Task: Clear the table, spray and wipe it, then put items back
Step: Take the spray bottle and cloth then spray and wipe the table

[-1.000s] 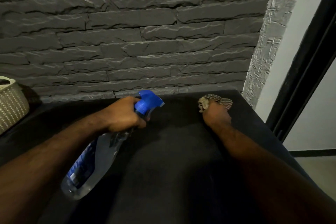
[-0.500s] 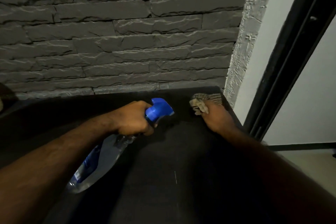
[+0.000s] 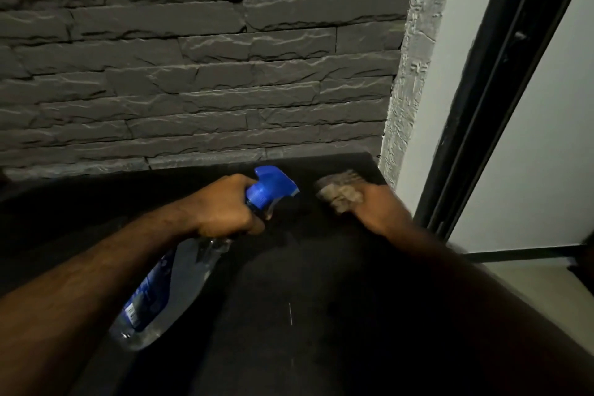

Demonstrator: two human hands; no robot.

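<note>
A dark table fills the lower part of the view. My left hand grips the neck of a clear spray bottle with a blue trigger head, its nozzle pointing toward the table's far right. My right hand presses a crumpled brownish cloth onto the table near its far right corner. The cloth and right hand look blurred.
A dark grey stone-brick wall runs along the back edge of the table. To the right stand a white wall and a black door frame. Pale floor shows beyond the table's right edge.
The view has swung right, and the woven basket at the left has left the frame. My right hand and the cloth have shifted on the table by the far right corner. The bottle stays gripped.
</note>
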